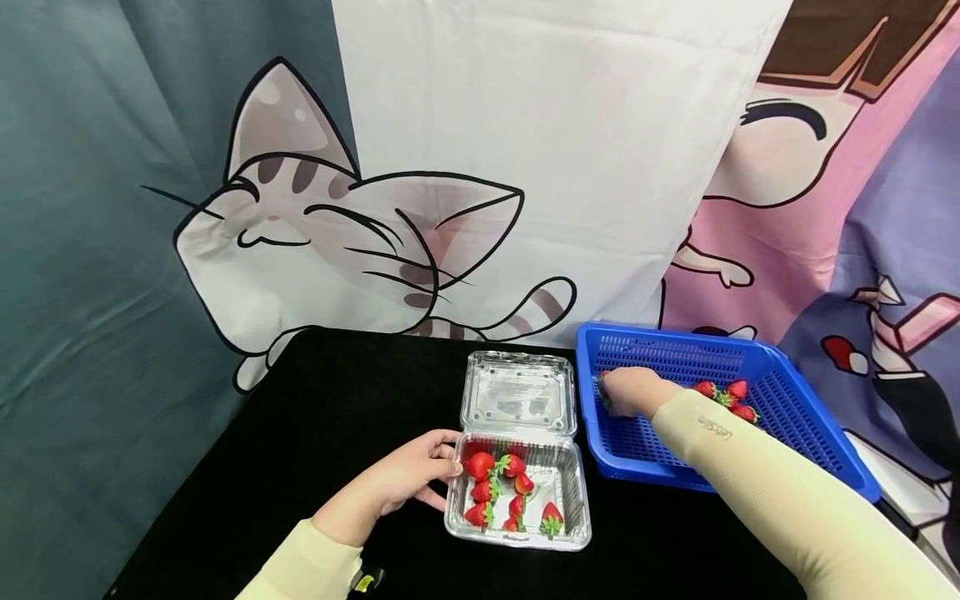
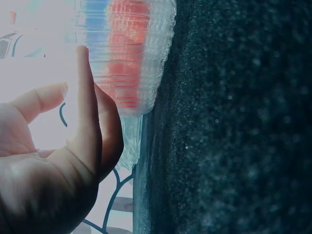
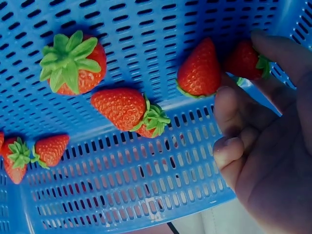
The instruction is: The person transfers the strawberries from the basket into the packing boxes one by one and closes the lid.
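My left hand (image 1: 412, 471) rests at the left side of an open clear plastic clamshell box (image 1: 517, 546), fingertips at its rim. In the left wrist view, one finger of the left hand (image 2: 73, 141) extends straight beside the ribbed wall, with the thumb apart. Several red strawberries (image 1: 480, 465) with green leaves lie in the box, mostly toward its left. Inside the blue basket (image 1: 637, 471), my right hand (image 1: 633, 392) reaches to the left end. The right wrist view shows its fingers pinching a strawberry (image 3: 242, 61), with another strawberry (image 3: 200, 70) just beside.
More strawberries (image 3: 73, 63) lie spread about the basket, a cluster (image 1: 727, 396) toward its right part. The transparent lid (image 1: 517, 396) is folded back behind the box, close to the basket's left wall. Black cloth (image 1: 337, 392) covers the table; a printed curtain (image 1: 540, 167) hangs behind.
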A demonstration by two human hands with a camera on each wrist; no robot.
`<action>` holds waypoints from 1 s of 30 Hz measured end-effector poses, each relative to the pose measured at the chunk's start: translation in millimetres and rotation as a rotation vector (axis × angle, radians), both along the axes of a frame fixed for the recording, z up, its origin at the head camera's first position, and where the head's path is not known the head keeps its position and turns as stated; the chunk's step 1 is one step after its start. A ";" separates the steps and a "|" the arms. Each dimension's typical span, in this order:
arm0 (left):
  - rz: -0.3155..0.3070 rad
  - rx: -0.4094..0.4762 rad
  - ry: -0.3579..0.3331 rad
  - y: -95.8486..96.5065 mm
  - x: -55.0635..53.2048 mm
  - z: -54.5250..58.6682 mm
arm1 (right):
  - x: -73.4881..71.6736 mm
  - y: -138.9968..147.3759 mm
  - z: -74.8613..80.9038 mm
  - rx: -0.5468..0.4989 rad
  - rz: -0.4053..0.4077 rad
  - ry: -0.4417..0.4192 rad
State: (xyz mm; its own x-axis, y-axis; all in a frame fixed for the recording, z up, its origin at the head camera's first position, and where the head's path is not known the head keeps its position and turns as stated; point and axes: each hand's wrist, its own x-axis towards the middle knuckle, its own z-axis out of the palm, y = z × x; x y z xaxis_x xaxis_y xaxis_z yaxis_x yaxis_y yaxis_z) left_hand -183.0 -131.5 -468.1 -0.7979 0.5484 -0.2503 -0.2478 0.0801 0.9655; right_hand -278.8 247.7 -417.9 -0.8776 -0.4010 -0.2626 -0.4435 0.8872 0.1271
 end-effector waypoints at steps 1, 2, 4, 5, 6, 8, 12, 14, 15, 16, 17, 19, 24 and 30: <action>0.000 0.002 0.001 0.1 0.0 0.2 | 0.6 0.6 0.5 -0.001 0.002 0.003; 0.000 0.003 0.002 0.1 0.1 0.1 | 1.0 1.2 1.3 -0.006 0.001 0.006; -0.003 0.004 0.003 0.2 0.1 0.2 | 1.7 2.4 3.7 -0.029 -0.011 0.000; -0.004 0.006 0.003 0.3 0.2 0.2 | 1.5 2.9 5.6 -0.043 -0.020 -0.004; -0.005 0.006 0.003 0.3 0.2 0.0 | 1.8 3.1 8.7 -0.057 -0.031 -0.012; -0.009 0.005 0.008 0.4 0.4 -0.7 | 2.2 2.9 16.3 -0.090 -0.059 -0.022; -0.012 0.007 0.012 0.5 0.9 -1.3 | 5.6 1.0 38.0 -0.123 -0.112 -0.004; -0.012 0.006 0.012 0.5 1.3 -1.3 | 9.7 -0.5 50.2 -0.146 -0.138 0.018; -0.013 0.007 0.013 0.4 1.5 -1.0 | 12.1 -1.1 55.9 -0.157 -0.153 0.035; -0.014 0.007 0.013 0.4 1.6 -0.9 | 14.6 -2.0 61.3 -0.174 -0.170 0.050; -0.012 0.007 0.013 0.4 1.7 -0.6 | 17.6 -3.2 66.3 -0.188 -0.189 0.064; -0.010 0.005 0.015 0.4 2.0 -0.7 | 25.0 -6.8 76.0 -0.219 -0.229 0.094; -0.003 0.000 0.018 0.4 2.7 -0.3 | 47.8 -20.0 89.4 -0.262 -0.260 0.190; -0.006 0.001 0.022 -0.4 3.3 0.6 | 85.7 -49.2 94.5 -0.314 -0.102 0.333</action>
